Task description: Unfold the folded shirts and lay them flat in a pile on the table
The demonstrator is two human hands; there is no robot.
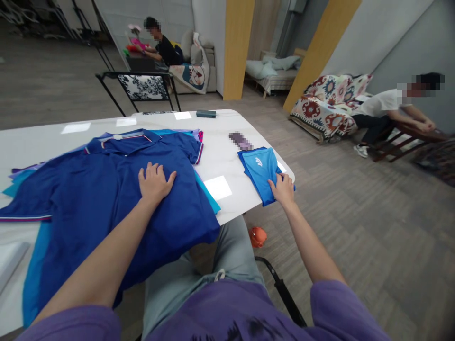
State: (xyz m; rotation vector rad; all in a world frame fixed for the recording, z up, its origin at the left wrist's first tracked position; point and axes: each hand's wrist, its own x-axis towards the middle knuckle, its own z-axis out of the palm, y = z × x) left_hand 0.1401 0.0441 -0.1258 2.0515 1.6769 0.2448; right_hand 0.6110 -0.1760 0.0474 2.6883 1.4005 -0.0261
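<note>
A dark blue polo shirt [106, 184] with striped collar and cuffs lies spread out over the table's left half, its lower part hanging past the near edge. My left hand [155, 181] rests flat on its front with the fingers spread. Near the table's right corner is a folded bright blue garment [261, 166] with a small white logo, on top of darker blue cloth. My right hand [283, 189] touches its near right edge, thumb and fingers apart on the cloth. More shirts in light blue [33, 265] and purple show from under the polo.
A dark case [206, 113] lies at the far edge of the white table [234, 194]; a blurred phone-sized object [240, 140] is nearer. A chair [142, 87] stands beyond. An orange object [258, 237] is on the floor. Two people sit farther away, one by each sofa.
</note>
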